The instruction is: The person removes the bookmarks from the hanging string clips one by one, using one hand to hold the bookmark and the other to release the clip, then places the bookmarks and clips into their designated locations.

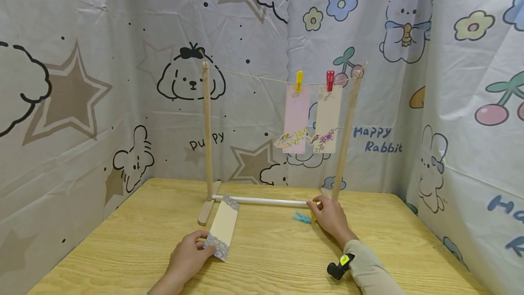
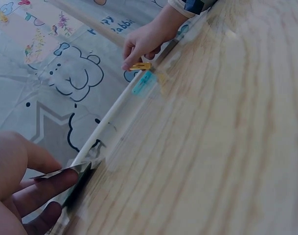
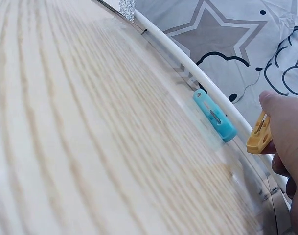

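Both hands were occupied: a blue-ended card (image 1: 224,227) was held by the left hand (image 1: 189,255), an orange-yellow clip (image 3: 259,137) by the right hand (image 1: 332,218).
On the string (image 1: 249,76), a pink card (image 1: 296,115) and a cream card (image 1: 328,114) were already fastened by a yellow peg (image 1: 299,81) and a red peg (image 1: 330,80). Low over the table (image 1: 274,249), the unhung card was pinched at its near end by thumb and fingers; the clip was likewise pinched, just beside a blue clip (image 3: 215,115) left lying unused. Two cards were judged done, with one apparently left to be clipped.
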{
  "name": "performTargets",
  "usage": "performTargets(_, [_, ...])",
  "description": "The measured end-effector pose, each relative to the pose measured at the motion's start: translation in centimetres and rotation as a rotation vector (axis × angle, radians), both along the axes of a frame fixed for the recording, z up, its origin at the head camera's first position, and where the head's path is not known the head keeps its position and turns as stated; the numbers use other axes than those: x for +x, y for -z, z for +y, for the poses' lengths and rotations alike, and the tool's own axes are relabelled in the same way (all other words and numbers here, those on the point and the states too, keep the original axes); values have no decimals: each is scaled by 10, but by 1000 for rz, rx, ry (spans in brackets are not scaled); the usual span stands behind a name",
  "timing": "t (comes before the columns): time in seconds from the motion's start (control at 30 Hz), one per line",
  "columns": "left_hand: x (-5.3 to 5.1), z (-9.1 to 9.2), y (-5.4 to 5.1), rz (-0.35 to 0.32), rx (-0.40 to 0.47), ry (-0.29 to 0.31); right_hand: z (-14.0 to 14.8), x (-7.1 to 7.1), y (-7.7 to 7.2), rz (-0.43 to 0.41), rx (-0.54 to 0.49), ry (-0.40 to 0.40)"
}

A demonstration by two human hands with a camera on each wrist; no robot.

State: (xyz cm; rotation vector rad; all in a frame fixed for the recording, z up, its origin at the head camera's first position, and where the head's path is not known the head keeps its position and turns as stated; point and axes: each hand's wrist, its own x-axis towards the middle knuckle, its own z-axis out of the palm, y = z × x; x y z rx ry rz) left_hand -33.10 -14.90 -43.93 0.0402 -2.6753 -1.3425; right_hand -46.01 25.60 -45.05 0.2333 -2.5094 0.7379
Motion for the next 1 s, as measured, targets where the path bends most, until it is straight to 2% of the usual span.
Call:
performTargets(0.17, [0,0,1,11,-24,1,0,-1,2,2,2,-4])
performTargets(0.37, [2,0,1,56,-106,-12,0,0,2,5,-3,-4])
performTargets(0.57, [4,0,1,74,-167,-23,0,0,1,10,-3,-9])
performTargets(1.0, [5,-2,1,60,-255,-2,1,0,1,-31,61,20])
